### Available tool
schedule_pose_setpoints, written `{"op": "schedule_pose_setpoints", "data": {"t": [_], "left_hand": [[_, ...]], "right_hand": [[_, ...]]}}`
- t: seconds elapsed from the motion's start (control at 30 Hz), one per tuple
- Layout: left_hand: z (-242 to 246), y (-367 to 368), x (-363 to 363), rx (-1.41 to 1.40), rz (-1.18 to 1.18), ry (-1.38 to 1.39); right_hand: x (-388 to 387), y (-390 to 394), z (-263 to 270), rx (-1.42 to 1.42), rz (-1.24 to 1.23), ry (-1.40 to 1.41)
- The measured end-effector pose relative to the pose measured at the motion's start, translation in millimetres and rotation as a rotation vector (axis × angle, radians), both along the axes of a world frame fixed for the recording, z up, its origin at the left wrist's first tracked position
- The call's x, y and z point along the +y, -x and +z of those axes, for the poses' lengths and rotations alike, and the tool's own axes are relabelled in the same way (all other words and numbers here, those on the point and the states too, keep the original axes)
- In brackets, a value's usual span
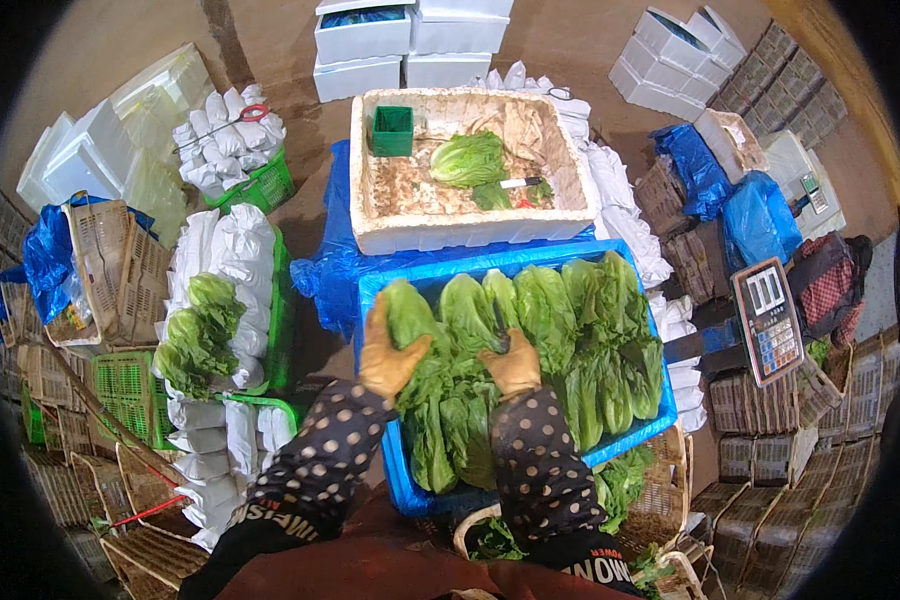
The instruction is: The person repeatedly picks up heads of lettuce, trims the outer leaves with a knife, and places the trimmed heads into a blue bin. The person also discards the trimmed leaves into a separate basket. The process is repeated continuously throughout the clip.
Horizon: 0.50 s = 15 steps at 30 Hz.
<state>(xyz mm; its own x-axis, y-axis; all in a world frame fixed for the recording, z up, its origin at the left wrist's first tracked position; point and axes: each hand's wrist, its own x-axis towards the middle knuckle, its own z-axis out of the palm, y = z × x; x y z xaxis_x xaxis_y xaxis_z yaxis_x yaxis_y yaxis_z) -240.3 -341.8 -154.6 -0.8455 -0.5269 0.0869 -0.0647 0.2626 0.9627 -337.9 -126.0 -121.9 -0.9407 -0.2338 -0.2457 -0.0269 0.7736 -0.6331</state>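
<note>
Romaine lettuce heads (544, 300) lie in two rows in a crate lined with blue plastic film (671, 409). My left hand (388, 352), in a tan glove, is around the side of a lettuce head (411, 311) at the crate's left end. My right hand (513, 362), also gloved, holds a dark knife (501, 322) over the lettuce near the middle. Beyond the crate stands a stained white foam box (465, 223) with one lettuce head (469, 159), a green square plastic container (393, 131) and a white and black marker (521, 182) in it.
At left, lettuce (202, 334) rests on white wrapped bundles (244, 240) in a green crate (279, 300). A weighing scale's panel (767, 321) stands at right, near a person (829, 285). White foam boxes (364, 41) are stacked at the back. A plastic basket (671, 480) stands beside the crate, low right.
</note>
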Motion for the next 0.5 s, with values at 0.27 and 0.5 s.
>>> {"op": "schedule_pose_setpoints", "data": {"t": [0.27, 0.5], "left_hand": [[-42, 8, 38, -0.318, 0.059, 0.346], [0, 20, 21, -0.601, -0.103, 0.91]], "right_hand": [[-11, -2, 5, -0.149, -0.025, -0.024], [6, -20, 48, -0.119, 0.021, 0.158]]}}
